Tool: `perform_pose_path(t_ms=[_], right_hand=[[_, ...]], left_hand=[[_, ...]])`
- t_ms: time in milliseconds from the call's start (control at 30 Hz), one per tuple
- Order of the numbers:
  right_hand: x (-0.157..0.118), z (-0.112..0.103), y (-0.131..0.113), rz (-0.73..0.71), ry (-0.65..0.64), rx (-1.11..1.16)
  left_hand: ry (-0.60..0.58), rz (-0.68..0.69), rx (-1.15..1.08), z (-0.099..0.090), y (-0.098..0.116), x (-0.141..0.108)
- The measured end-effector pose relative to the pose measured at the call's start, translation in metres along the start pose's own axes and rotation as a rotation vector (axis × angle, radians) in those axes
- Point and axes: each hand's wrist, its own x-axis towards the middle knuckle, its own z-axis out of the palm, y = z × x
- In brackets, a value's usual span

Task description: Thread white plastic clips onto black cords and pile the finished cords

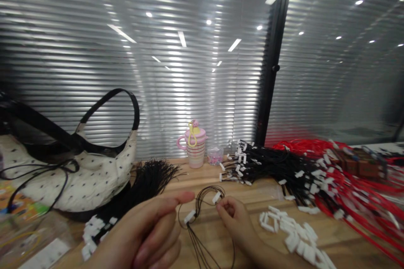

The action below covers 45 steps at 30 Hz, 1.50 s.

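Left hand [148,231] cut off, right [235,218] pinching clip [216,197]

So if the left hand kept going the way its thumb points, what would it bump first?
Probably the loop of black cord, just past the thumb of the left hand. Behind it are the white clip and the right hand, though depth is hard to judge here.

Wooden tabletop [202,174], slatted blind [126,50] behind. On top: handbag [75,176] far left; cord tassel bundle [148,180] just right of it; lidded cup [194,147] at back centre; small clear tub [215,155] just right of cup; clip-ended cords [274,172] further right; lanyards [356,201] far right, overlapping those cords; loose plastic clips [293,235] front right. Clipped cord loop [202,206] between left hand [148,231] and right hand [233,218], front centre.
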Motion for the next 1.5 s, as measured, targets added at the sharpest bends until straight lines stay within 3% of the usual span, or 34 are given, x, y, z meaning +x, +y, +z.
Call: perform_pose_path(t_ms=[167,333,433,567,667,733,900,1000,1233,1500], right_hand=[[-0.001,0.0,0.004,-0.008,-0.003,-0.008],[-0.001,0.001,0.003,-0.012,-0.01,0.01],[-0.002,0.001,0.002,-0.015,-0.015,0.024],[0.0,0.001,0.001,0.002,-0.016,0.044],[0.002,0.002,0.002,0.008,-0.03,0.045],[0.003,0.002,0.003,0.004,-0.041,0.041],[0.002,0.002,0.005,-0.024,-0.05,0.059],[0.002,0.002,0.002,-0.046,-0.063,0.054],[0.0,0.0,-0.002,-0.098,-0.114,0.058],[-0.001,-0.001,-0.003,-0.16,-0.123,0.061]], left_hand=[[-0.038,-0.075,-0.073,0.027,0.003,0.007],[-0.054,-0.086,-0.019,0.026,-0.002,0.004],[-0.045,-0.052,0.156,0.022,-0.009,0.012],[0.015,0.219,0.644,0.005,-0.026,0.046],[0.195,0.549,0.963,-0.015,-0.044,0.076],[0.254,0.725,1.075,-0.026,-0.056,0.088],[0.07,0.541,1.088,-0.031,-0.082,0.095],[0.027,0.527,1.024,-0.027,-0.094,0.098],[0.025,0.456,0.771,-0.016,-0.112,0.109],[0.048,0.346,0.68,-0.014,-0.105,0.099]])
